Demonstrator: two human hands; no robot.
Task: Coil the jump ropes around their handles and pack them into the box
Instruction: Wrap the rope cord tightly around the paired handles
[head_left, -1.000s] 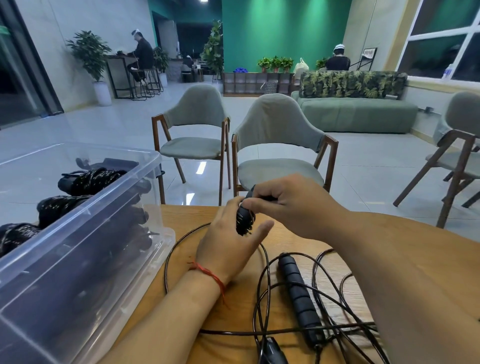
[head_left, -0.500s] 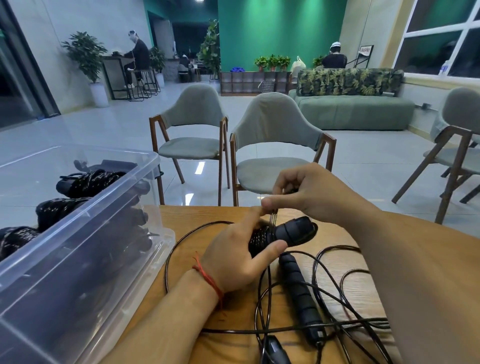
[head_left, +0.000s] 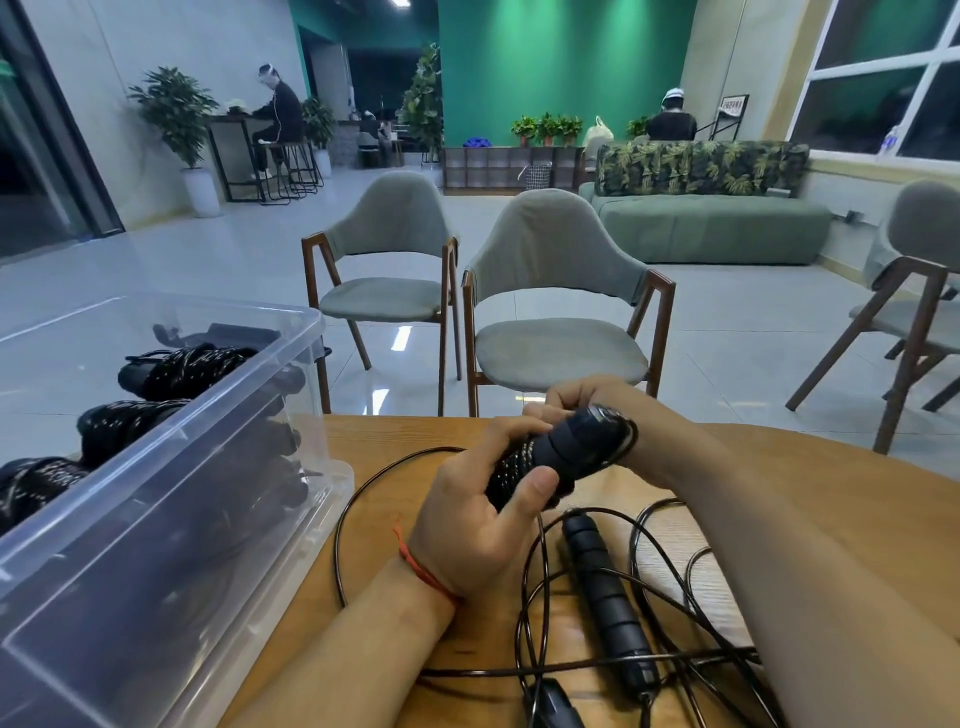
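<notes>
My left hand (head_left: 480, 519) grips a pair of black jump-rope handles (head_left: 563, 452) partly wound with thin black rope, held above the wooden table (head_left: 395, 441). Behind the handles' far end, my right hand (head_left: 582, 397) pinches the rope and loops it round the tip. Loose black rope (head_left: 363, 483) trails in curves over the table. A second black handle (head_left: 602, 592) lies flat on the table below my hands, among tangled rope. The clear plastic box (head_left: 171, 483) stands at the left with several coiled black ropes (head_left: 182, 369) inside.
Another black handle end (head_left: 556, 701) pokes in at the bottom edge. Two grey chairs (head_left: 550, 291) stand just beyond the table's far edge, a third at the right. People sit far back in the room.
My left hand has turned the handles from upright to lying across, pointing right. My right hand has carried the rope from above the handles round to their far end.
</notes>
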